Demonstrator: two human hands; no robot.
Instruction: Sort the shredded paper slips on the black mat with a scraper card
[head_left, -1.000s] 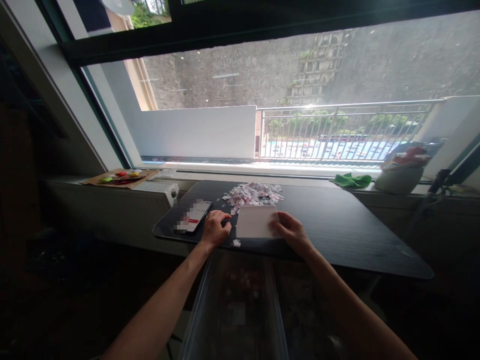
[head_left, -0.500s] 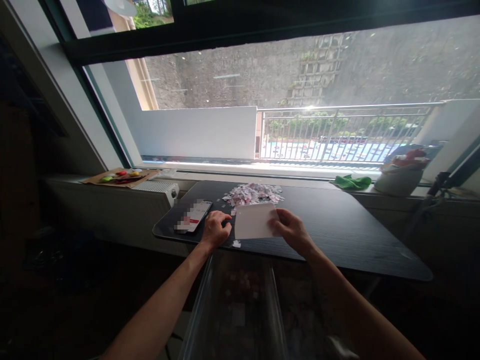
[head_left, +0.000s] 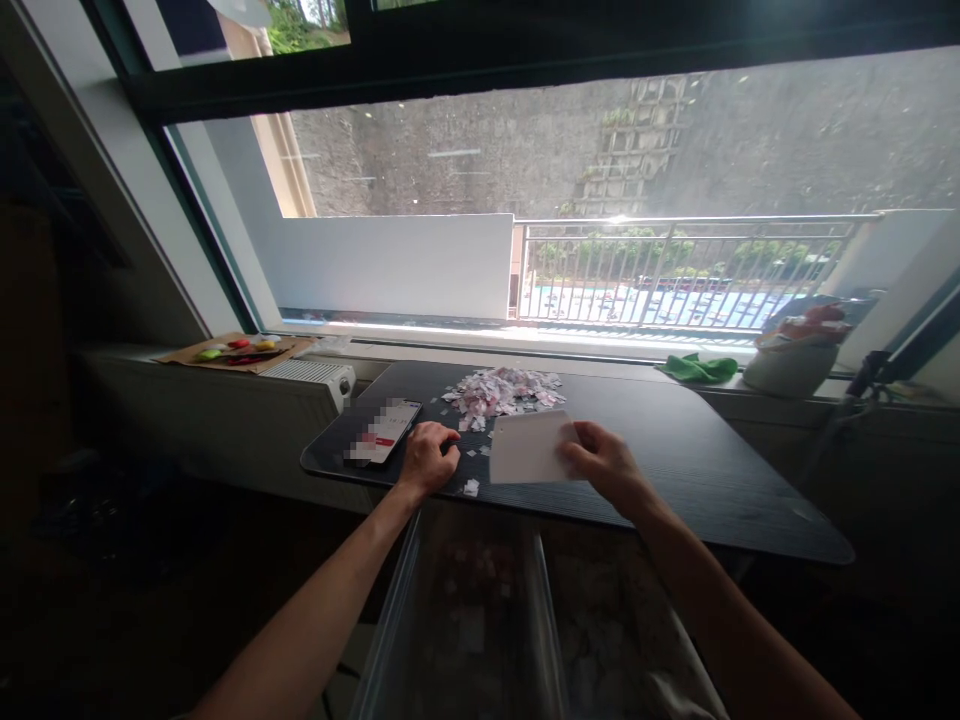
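Note:
In my right hand (head_left: 604, 458) is a white rectangular card (head_left: 529, 448), pinched at its right side and held above the dark table near the front edge. Behind the card lies a heap of small cut paper pieces (head_left: 499, 390), white with pinkish marks. My left hand (head_left: 430, 458) rests on the table to the left of the card, its fingers curled closed; whatever may be under them is hidden. A phone (head_left: 386, 432) with a lit screen lies just left of that hand. Between the hands are a few loose paper scraps (head_left: 471, 487).
Below the front edge of the table (head_left: 660, 500) stands a clear plastic bin (head_left: 551, 620) with paper bits inside. On the sill are a green cloth (head_left: 699, 368) and a pale container (head_left: 791, 365). A radiator (head_left: 319, 376) stands at the left, a cardboard piece (head_left: 180, 353) beside it.
My right hand has moved the card a little to the right, away from my left hand, uncovering scraps on the table. The left hand has stayed nearly in place.

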